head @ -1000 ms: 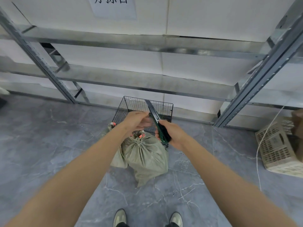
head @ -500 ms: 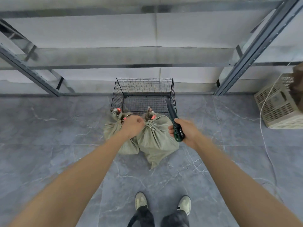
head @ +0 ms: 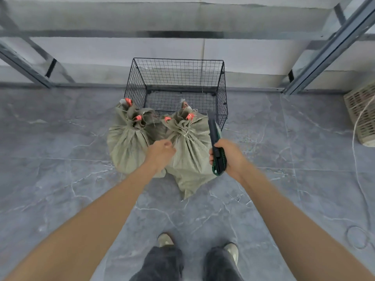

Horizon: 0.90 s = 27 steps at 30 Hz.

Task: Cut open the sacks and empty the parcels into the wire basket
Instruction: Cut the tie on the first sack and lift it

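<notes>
While right hand grips one knife: two sacks, one basket.

Grey tiled floor, veined white. Bore a black wire basket at the back, between the feet of metal shelving uprights. Carried 2 tied olive sacks, left sack and right sack, touching each other, just in front of the basket's near wall. Held a beige slotted crate at the right edge, a white cord trailing past it. Took left shoe and right shoe nearest.
</notes>
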{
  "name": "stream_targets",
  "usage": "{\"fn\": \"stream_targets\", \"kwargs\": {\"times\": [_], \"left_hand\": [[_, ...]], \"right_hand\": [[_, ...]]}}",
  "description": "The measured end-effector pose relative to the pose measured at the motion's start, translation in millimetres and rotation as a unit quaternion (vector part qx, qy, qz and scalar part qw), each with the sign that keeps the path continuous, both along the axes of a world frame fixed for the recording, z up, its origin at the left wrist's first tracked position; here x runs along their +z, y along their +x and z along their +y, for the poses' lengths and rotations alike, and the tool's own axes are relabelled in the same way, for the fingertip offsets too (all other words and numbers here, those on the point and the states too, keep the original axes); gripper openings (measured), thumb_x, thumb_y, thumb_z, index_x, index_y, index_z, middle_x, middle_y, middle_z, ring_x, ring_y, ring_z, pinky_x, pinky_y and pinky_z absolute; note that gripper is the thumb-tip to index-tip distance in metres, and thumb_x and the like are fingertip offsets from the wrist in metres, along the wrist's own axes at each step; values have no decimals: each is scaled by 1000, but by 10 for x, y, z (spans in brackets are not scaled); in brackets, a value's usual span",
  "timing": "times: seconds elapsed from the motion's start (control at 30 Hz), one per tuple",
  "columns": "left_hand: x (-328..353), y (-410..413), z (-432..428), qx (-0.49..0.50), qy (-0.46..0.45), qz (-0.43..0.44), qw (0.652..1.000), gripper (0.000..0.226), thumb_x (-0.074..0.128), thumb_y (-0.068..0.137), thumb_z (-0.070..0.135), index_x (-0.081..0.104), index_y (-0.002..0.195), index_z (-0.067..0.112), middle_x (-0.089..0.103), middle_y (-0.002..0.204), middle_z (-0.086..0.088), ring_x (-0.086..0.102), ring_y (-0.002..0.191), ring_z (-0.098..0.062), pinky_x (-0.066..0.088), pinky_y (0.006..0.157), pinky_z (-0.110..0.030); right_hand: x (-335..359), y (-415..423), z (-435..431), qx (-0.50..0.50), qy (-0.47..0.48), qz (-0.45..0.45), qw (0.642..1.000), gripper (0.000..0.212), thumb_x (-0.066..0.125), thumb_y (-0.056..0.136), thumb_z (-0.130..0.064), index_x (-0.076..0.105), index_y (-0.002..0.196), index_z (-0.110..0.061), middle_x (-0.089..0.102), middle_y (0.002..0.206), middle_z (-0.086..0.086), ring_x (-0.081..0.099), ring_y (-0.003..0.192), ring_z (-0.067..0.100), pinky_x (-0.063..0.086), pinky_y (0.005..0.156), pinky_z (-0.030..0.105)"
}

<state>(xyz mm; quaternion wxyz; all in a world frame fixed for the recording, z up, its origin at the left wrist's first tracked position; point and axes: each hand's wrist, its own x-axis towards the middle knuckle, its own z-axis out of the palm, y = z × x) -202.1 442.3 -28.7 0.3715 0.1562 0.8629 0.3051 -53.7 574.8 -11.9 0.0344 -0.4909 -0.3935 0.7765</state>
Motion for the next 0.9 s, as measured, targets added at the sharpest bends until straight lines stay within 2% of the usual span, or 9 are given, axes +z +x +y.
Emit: {"fn": "stream_targets", "kwargs": {"times": [0.07,0.2,0.33,0.4,0.5,0.6,0.67,0.77,0.9], "left_hand": [[-181,-18,90,5,30,9,999,25,56,92,18,53,116,20,52,99,8,51,91,-11,40,77,-26],[-527,-69,320,52,135,28,989,36,64,89,19,52,123,17,53,104,10,50,99,-6,35,83,-20],[-895,-171,477,76,188,54,978,41,76,79,29,52,112,20,56,100,17,51,97,-2,38,81,-13],[-1080,-265,554,74,212,94,970,46,79,68,47,62,103,23,65,100,16,59,101,-5,47,92,-24],[-1308,-404,648,65,224,171,957,72,66,48,83,69,101,34,69,107,12,60,111,-13,47,99,-43],[-1436,-524,754,42,248,219,943,71,60,50,88,65,105,42,64,116,9,55,118,-17,44,101,-45],[-1450,-587,774,24,275,222,935,61,63,54,84,63,103,48,63,119,8,54,119,-18,43,102,-45],[-1450,-579,756,12,339,217,915,49,71,70,58,64,110,30,66,114,8,59,111,-7,47,97,-30],[-1403,-498,728,30,381,211,900,11,68,84,24,68,94,19,69,90,11,62,84,8,45,74,-7]], "right_hand": [[-279,-52,15,4,1,21,1000,9,39,95,-8,46,101,-7,50,71,9,46,56,20,44,59,34],[-791,-177,61,-17,20,60,998,12,39,92,-8,46,102,-10,51,70,8,46,55,19,44,60,35],[-1168,-340,125,-17,67,93,993,13,40,90,-9,43,102,-13,51,68,5,46,53,18,43,58,36],[-1310,-412,151,-8,103,108,989,12,40,89,-7,42,99,-14,51,67,5,45,52,18,42,58,37],[-1475,-499,168,7,156,135,978,10,41,88,-4,39,93,-13,50,67,7,44,51,19,41,58,37],[-1604,-577,184,19,159,182,970,14,44,82,-10,38,94,-11,51,67,7,43,51,18,42,56,35],[-1663,-617,200,27,156,209,965,23,45,72,-17,39,94,-11,53,66,6,43,52,18,44,56,33],[-1703,-641,196,27,169,242,955,15,40,83,-11,48,95,-7,51,62,4,42,54,18,44,59,34],[-1704,-631,131,-5,156,270,950,24,32,90,-5,56,93,-7,43,61,3,40,56,18,43,58,31]]}}
